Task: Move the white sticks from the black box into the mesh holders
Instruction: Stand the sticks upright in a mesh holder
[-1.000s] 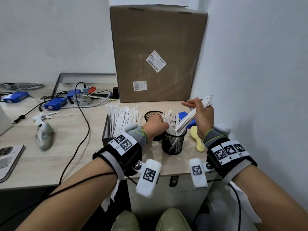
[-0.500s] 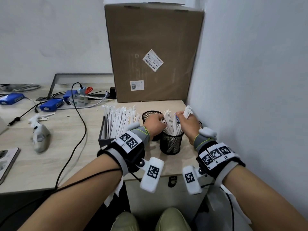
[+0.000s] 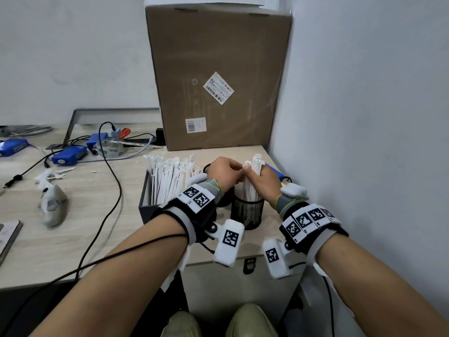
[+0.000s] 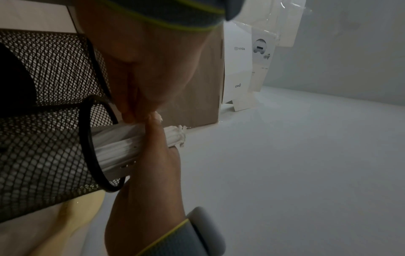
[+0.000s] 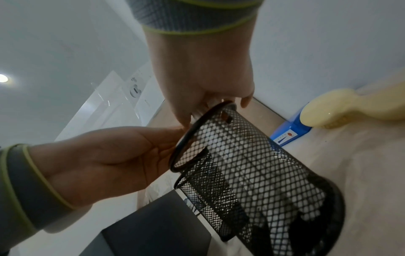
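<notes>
Both hands are meeting above the near mesh holder: our right hand is clamping a bundle of white sticks upright to seat them, while our left hand is pinching the tops together, gathering strays. Many sticks are waiting in the black box alongside.

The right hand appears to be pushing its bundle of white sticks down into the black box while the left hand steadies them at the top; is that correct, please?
Not quite: the right hand is lowering its bundle of white sticks into the nearer mesh holder, not the black box, which sits further left. The head view shows this. The left hand does meet the sticks at the top.
</notes>
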